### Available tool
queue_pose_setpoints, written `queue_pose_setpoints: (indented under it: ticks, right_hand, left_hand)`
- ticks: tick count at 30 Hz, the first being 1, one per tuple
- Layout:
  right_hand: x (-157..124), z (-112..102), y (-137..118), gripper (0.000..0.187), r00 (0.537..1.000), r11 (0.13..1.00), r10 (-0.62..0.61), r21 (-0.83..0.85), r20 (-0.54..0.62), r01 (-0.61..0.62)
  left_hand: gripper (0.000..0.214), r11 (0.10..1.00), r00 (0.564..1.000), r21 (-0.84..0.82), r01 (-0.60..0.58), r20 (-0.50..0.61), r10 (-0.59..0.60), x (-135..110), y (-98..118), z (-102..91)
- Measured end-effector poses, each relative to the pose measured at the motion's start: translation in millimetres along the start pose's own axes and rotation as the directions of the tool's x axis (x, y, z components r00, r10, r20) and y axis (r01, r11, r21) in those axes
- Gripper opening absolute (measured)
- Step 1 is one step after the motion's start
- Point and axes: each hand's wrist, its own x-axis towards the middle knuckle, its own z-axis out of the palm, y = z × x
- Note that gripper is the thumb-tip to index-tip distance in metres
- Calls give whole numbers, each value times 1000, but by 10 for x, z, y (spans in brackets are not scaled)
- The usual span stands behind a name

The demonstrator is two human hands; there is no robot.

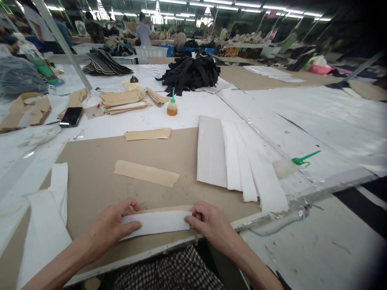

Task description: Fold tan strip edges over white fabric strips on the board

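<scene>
A white strip [163, 222] lies near the table's front edge, with a tan strip [165, 209] showing along its far side. My left hand [119, 221] grips the left end, thumb on top and fingers curled at the far edge. At the right end, my right hand [207, 219] pinches the strip between thumb and bent fingers. Beyond them a loose tan strip [146, 173] rests on the brown board [90, 161], and another tan piece [148, 134] sits farther back. White strips [242, 161] are fanned out to the right of my hands.
More white pieces [45, 225] lie at left. Two squeeze bottles, one with amber liquid [172, 108] and one green-capped [284, 167], are on the table. Farther back are stacked tan pieces [122, 100], a phone [71, 117] and a black strip pile [190, 74]. A metal pole [65, 44] rises at left.
</scene>
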Motion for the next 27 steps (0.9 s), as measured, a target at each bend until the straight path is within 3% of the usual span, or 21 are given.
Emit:
queue_pose_setpoints:
  ticks: [10,27]
  right_hand:
    - [-13,52,32,21,999,991,-24,-129,-47,18]
    - [-37,87,50,23,994,986,-72,-158,-80,59]
  left_hand:
    - [27,998,1000,62,-12,-21,13,75,-57,66]
    - [27,995,1000,97,1,-22,2,115,-52,97]
